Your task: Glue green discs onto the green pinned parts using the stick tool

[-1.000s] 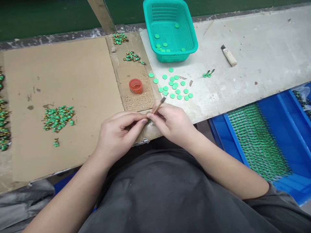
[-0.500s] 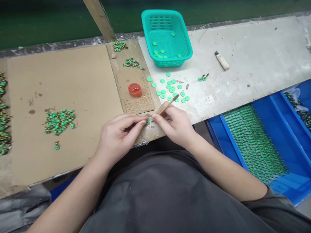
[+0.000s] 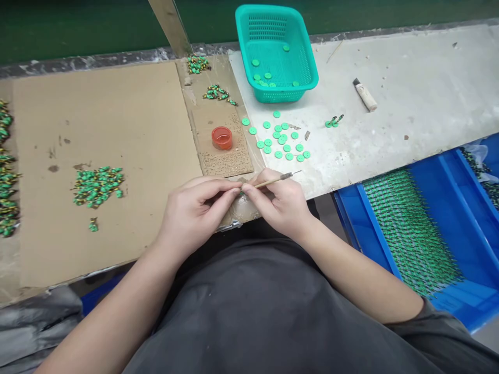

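My left hand [image 3: 195,210] is closed, thumb and forefinger pinching a small green button [image 3: 242,192] over the table's front edge; the fingertips hide most of it. Closed around a thin wooden brush [image 3: 271,182] is my right hand [image 3: 284,202], its fingertips meeting the left ones at the button. The brush's bristle end points right, away from the button. Beyond the hands, several loose green buttons [image 3: 281,139] lie flat on the pale tabletop. A small red cup [image 3: 222,138] with clear liquid stands on a speckled cardboard piece [image 3: 230,165].
A teal basket [image 3: 286,96] with a few buttons stands at the back. Small green-and-yellow figures lie in a pile [image 3: 98,186] on the left cardboard [image 3: 128,114]. A tube [image 3: 365,95] lies at right. Blue trays [image 3: 440,208] with rows of green pieces sit below the table's right edge.
The brush has tipped lower, its bristle end swinging down and right. My hands have drawn closer together, covering more of the button. The whole view has shifted slightly.
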The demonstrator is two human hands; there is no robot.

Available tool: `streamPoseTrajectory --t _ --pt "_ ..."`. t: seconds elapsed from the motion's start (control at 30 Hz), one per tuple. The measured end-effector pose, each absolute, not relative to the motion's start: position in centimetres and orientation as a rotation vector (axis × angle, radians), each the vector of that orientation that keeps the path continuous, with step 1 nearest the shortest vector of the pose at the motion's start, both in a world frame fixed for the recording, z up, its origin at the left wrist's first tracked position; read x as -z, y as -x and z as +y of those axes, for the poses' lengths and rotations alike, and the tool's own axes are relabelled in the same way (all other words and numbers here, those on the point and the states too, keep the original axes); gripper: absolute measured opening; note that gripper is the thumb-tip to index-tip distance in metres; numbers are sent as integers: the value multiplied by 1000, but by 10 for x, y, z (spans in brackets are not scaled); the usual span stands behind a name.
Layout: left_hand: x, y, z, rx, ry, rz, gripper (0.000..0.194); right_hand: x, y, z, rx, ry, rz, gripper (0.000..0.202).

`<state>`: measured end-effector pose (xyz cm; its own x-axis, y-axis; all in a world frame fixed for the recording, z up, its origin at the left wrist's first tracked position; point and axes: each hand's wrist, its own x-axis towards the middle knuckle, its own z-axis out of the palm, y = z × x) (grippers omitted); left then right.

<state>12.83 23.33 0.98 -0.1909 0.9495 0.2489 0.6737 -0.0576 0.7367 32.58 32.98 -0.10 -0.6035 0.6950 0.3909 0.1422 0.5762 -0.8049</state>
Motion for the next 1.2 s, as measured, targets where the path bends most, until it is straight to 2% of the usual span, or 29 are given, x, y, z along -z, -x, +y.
streamPoseTrajectory --t 0.23,0.57,0.73,0.93,1.1,1.2 --pt "-11 -129 234 -1121 -1728 1862 16 0 -325 330 -992 657 -2108 28" --pt "-11 -126 233 -1127 -1794 1849 19 2 -314 317 -738 594 -2158 26" --pt "-10 -129 233 -1153 -1839 1853 14 0 -325 323 -947 745 -1969 23" --pt "-10 -131 233 -1117 -1984 1882 27 -4 -343 334 -1010 871 -1974 19" --pt "-8 -131 237 -1026 -2133 1955 12 -11 -347 342 -964 733 -2201 27" --pt "-8 -132 239 -1003 -2101 1957 6 -18 -348 343 -1125 805 -2189 26"
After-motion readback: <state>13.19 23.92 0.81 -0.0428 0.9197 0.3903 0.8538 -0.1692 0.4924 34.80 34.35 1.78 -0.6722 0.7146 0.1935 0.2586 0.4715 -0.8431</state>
